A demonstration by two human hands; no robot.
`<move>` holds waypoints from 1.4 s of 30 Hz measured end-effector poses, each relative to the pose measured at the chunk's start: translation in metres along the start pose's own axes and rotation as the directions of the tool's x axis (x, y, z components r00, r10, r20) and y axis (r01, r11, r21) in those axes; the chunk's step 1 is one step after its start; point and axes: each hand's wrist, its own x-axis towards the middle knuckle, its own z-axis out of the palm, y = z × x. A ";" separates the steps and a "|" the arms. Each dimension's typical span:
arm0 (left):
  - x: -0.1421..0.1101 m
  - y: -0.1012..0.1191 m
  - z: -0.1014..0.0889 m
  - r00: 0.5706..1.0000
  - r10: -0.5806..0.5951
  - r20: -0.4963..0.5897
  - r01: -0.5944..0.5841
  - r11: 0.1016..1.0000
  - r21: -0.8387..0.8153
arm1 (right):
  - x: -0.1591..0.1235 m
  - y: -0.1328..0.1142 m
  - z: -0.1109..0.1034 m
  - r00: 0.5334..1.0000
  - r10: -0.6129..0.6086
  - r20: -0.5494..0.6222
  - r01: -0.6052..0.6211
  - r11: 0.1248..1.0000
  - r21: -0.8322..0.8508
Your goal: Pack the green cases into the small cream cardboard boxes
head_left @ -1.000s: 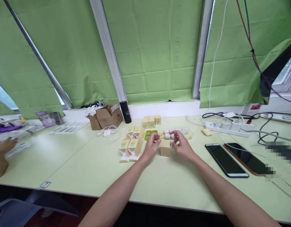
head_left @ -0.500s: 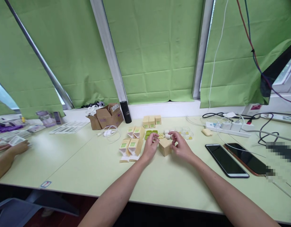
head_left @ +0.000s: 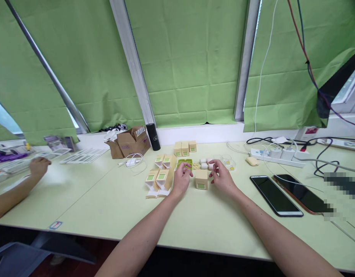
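Head view: small carton sits upright on the table, between both hands; use it as landmark. Roughly cube-shaped, so no clear long axis; green window faces the person.

Left hand is at the carton's left, fingers loosely curled and apart, pinching nothing. Right hand is at its right, thumb and fingers parted and bent inward, also holding nothing. Carton lies rightward of the left fingertips, leftward of the right ones. Narrow gap each side; right looks marginally nearer, hard to tell. No contact seen.

Around the carton: open-flapped cartons to its left, past the left hand; closed cartons well behind, slightly left; green tray behind-left, partly covered by the left hand; small yellow pieces and white cylinders just behind; clear round containers behind-right; white-edged phone well to the right. Co-worker's hand far left, grip unclear.
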 end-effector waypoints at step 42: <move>0.054 0.068 0.002 0.787 0.103 0.609 -0.495 0.695 0.522 | -0.014 -0.025 -0.001 0.956 0.141 0.259 0.131 0.582 -0.803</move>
